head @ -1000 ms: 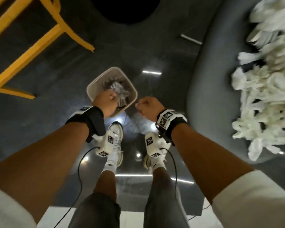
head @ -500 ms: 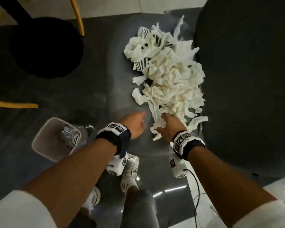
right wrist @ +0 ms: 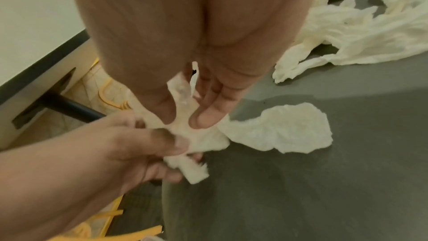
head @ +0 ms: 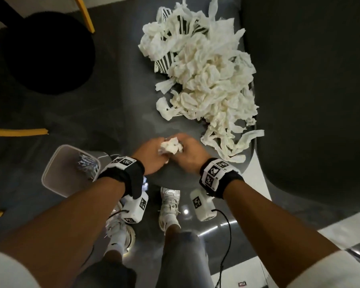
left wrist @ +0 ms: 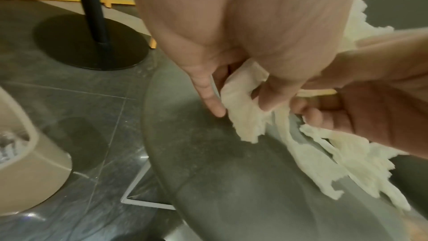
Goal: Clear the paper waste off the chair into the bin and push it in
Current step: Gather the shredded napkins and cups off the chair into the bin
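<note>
A big heap of crumpled white paper strips lies on the grey chair seat, with its dark backrest to the right. Near the seat's front edge both hands meet on a small paper wad. My left hand grips it from the left; in the left wrist view its fingers curl into the paper. My right hand pinches the same wad from the right. The beige bin stands on the floor to the left, with crumpled waste inside.
A black round table base and yellow chair legs stand on the dark floor at the upper left. My white shoes are just below the hands. Cables hang from the wrist cameras. A loose paper piece lies on the seat.
One second ago both hands were at the bin. They moved to the paper heap's near edge, and now they have pulled a wad off it and hold it together.
</note>
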Tool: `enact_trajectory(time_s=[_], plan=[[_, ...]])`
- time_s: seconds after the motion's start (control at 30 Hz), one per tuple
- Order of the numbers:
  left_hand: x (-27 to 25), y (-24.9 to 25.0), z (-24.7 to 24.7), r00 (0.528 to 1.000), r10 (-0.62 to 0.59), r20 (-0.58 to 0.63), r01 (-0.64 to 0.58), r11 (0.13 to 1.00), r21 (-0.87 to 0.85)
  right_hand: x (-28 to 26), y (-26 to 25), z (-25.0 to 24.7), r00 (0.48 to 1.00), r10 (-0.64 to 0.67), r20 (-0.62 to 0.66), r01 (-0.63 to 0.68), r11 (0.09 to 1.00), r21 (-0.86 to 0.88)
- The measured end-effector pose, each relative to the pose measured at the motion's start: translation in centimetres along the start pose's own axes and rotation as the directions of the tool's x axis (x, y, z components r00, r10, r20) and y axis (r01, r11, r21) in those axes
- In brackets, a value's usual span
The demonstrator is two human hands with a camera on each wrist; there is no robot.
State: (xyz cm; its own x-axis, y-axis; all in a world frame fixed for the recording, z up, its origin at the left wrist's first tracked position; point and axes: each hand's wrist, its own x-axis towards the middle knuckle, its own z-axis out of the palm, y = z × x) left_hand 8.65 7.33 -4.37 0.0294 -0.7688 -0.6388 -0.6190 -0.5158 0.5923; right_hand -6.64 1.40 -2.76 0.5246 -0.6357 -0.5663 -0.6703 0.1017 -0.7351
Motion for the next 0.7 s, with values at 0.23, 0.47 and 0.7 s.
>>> enact_trajectory(time_s=[0.23,0.47,0.7], plan=[[-1.1,-2.3,-2.4,0.96,-0.152,-0.237,0.12,0.982,-0.145,-0.8,3.3,-4.0,0.956,0.05,-0.29,-0.244,0.685,-0.687],[-1.2,-2.9,-1.8,0.97,-0.152,-0.19,0.125,0.981,-0.146,-2.1,6.2,-6.4,0.905,0.304,-0.296,-0.422,0.717,-0.554],[-1.4,-1.0,0.1,0.954,0.001,-0.3,0.076,0.967,0.244,-1.1,1.4,-2.7,0.988,0.112,-0.104,-0.147,0.886,-0.439]])
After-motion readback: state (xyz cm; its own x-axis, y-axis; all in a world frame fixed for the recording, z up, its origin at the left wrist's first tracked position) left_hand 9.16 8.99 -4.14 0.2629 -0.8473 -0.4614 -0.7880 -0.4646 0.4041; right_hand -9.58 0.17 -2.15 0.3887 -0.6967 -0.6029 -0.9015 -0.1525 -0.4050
